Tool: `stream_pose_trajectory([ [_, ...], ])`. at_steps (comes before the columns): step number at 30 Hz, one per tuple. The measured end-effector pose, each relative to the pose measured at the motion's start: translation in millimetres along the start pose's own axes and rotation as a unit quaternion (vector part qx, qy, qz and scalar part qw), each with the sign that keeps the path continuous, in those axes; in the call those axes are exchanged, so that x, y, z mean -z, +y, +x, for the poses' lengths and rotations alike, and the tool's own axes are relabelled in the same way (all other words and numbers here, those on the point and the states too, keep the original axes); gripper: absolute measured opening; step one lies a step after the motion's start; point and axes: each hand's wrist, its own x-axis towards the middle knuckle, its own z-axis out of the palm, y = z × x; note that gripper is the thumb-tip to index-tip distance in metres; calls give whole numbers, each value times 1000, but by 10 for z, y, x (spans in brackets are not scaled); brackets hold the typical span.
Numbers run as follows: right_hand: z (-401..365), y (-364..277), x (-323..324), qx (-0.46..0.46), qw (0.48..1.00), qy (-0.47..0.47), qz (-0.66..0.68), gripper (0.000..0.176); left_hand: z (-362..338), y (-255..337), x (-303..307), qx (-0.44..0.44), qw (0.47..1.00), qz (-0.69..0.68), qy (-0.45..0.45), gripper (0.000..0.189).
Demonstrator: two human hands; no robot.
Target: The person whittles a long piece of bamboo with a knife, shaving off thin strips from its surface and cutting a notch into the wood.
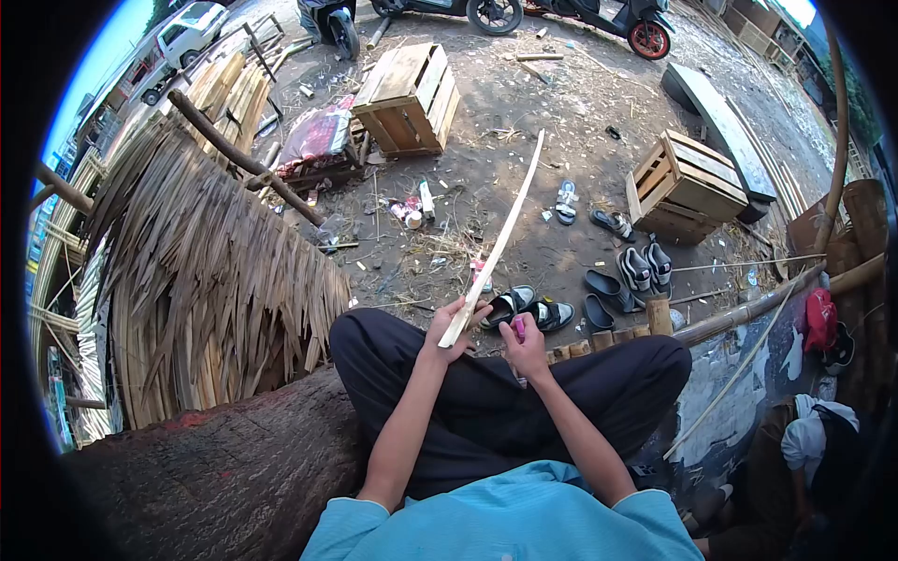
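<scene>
Strip [506,231], pale and narrow, slants up through the centre of the frame, its lower end clasped in your left hand [453,327]. Your right hand [527,350], lower centre, is curled around a small pink object [519,326]. A slatted crate [690,179] sits at right.
</scene>
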Motion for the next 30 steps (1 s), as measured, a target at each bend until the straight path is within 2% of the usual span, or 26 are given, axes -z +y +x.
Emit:
stream_pose_trajectory([
  [1, 43, 7, -26, -8, 997, 56, 49, 22, -107, 124, -168, 23, 999, -38, 15, 50],
  [2, 68, 48, -5, -21, 999, 41, 4, 19, -146, 172, -228, 47, 995, -77, 30, 51],
  [3, 22, 28, -86, -12, 999, 19, 27, 19, -198, 187, -173, 41, 994, -101, 19, 50],
  [5, 5, -55, -29, 21, 999, -17, 28, 19, -125, 103, -139, 31, 982, -180, -34, 48],
  [6, -1, -52, -27, 11, 999, -21, 36, 18, -129, 98, -206, 22, 989, -132, -54, 45],
  [9, 43, 93, -241, -21, 995, -2, 95, 16, -60, 46, -81, 9, 965, -232, -119, 49],
  [10, 63, 132, -302, -33, 990, 12, 137, 18, -66, 41, -83, 6, 975, -204, -87, 49],
  [13, 92, 149, -373, -72, 976, 36, 202, 23, -84, 47, -101, 14, 977, -202, -71, 49],
  [14, 89, 143, -375, -75, 977, 38, 196, 22, -87, 53, -98, 21, 971, -211, -108, 50],
  [17, 102, 163, -342, -80, 981, 43, 172, 17, -58, 28, -72, 22, 979, -190, -64, 51],
  [20, 89, 244, -383, -82, 982, 35, 167, 15, -51, 12, -62, 0, 987, -121, -101, 44],
  [25, 96, 235, -390, -70, 979, 40, 186, 12, -68, 34, -85, 18, 991, -123, -53, 45],
  [28, 116, 241, -369, -93, 972, 66, 204, 15, -76, 53, -135, 32, 992, -113, -42, 46],
  [30, 115, 177, -364, -69, 972, 94, 205, 16, -82, 55, -146, 38, 994, -102, -28, 47],
])
